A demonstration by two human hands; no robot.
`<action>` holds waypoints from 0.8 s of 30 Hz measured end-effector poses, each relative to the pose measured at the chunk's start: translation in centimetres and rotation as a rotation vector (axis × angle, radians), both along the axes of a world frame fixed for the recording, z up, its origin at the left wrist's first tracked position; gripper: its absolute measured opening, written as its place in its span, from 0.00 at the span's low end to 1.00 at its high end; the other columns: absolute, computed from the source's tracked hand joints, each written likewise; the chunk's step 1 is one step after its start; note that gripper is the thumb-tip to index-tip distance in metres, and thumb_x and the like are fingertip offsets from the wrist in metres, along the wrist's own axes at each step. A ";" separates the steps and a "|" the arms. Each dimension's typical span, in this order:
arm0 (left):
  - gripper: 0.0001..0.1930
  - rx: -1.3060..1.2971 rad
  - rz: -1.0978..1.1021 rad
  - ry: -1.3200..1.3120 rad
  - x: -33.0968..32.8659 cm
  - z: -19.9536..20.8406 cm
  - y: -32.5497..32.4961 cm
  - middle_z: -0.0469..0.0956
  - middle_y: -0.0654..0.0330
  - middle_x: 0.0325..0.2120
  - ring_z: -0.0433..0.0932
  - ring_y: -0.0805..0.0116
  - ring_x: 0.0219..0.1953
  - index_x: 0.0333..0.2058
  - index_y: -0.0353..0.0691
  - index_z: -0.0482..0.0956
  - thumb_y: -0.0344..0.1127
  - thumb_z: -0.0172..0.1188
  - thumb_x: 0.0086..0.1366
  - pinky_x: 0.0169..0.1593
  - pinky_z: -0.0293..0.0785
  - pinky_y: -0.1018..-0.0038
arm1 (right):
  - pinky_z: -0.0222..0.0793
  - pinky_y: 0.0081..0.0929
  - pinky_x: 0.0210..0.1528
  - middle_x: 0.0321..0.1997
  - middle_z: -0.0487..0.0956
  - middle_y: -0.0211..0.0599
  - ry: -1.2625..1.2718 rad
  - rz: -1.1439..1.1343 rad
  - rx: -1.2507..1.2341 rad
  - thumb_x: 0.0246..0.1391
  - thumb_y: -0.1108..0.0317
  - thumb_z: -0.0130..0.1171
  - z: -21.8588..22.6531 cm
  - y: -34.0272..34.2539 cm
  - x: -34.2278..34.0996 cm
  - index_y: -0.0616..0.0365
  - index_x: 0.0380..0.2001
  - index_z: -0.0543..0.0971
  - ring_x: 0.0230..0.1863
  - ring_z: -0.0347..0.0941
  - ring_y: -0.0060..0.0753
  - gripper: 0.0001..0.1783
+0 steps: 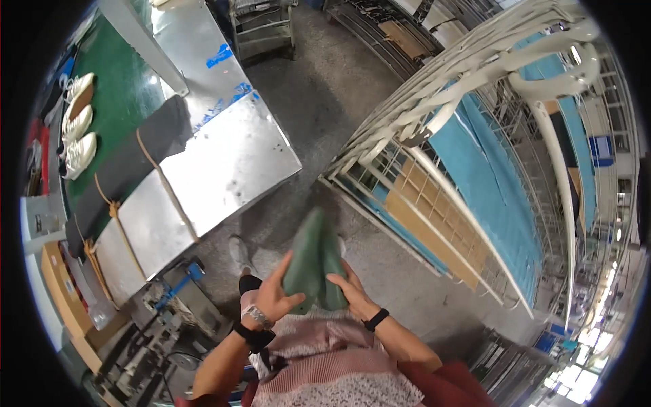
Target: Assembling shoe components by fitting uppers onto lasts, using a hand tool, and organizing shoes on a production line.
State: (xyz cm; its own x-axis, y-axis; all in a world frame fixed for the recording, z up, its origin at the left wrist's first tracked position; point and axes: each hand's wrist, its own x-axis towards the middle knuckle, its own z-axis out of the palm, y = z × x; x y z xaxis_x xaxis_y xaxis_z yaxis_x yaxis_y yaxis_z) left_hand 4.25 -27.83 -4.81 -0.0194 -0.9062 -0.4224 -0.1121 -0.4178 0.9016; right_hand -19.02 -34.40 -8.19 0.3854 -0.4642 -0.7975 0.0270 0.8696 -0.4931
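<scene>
A pair of dark green shoe lasts (306, 261) is held in front of my body, toes pointing away from me and sides together. My left hand (277, 292) is closed round the left side, its thumb lying across the near end. On the other side my right hand (354, 292) grips the right last (330, 264), thumb on top. The undersides of the lasts and most of my fingertips are hidden.
To the left stands a metal-topped bench (230, 163) with a green conveyor belt (112, 57) carrying several white shoes (80, 154). A white wire rack cart (434, 163) holding blue sheets (485, 183) is at the right. Machinery (163, 325) sits lower left.
</scene>
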 end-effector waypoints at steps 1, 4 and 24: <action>0.53 0.058 -0.117 -0.126 -2.1 -1.4 -1.2 0.75 0.39 0.55 0.78 0.47 0.55 0.73 0.47 0.51 0.32 0.71 0.49 0.57 0.74 0.61 | 0.71 0.31 0.60 0.65 0.68 0.45 0.051 -0.034 0.028 0.58 0.59 0.65 -1.3 -0.8 -2.6 0.58 0.72 0.55 0.63 0.68 0.37 0.45; 0.51 0.223 -0.370 -0.216 -8.0 -7.4 -5.6 0.77 0.38 0.49 0.81 0.40 0.45 0.71 0.52 0.55 0.35 0.70 0.48 0.49 0.78 0.56 | 0.69 0.34 0.63 0.65 0.68 0.42 0.269 -0.119 0.135 0.57 0.60 0.65 -8.8 -1.0 -11.2 0.58 0.71 0.59 0.63 0.68 0.39 0.42; 0.36 -0.422 -0.332 -0.670 -21.1 -35.1 -14.4 0.65 0.42 0.64 0.67 0.43 0.64 0.60 0.39 0.72 0.33 0.70 0.50 0.57 0.77 0.55 | 0.51 0.48 0.72 0.75 0.58 0.38 0.568 -0.225 -0.356 0.63 0.46 0.55 -42.7 -19.9 -20.3 0.51 0.71 0.57 0.74 0.52 0.43 0.40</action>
State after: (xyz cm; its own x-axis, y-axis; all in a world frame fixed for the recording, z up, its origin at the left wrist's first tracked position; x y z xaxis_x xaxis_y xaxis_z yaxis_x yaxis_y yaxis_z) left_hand -16.89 -42.23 -39.89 -0.1782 -0.9816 -0.0685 -0.7334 0.0861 0.6743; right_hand -39.34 -54.30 -50.92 -0.1816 -0.7539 -0.6314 -0.1589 0.6561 -0.7377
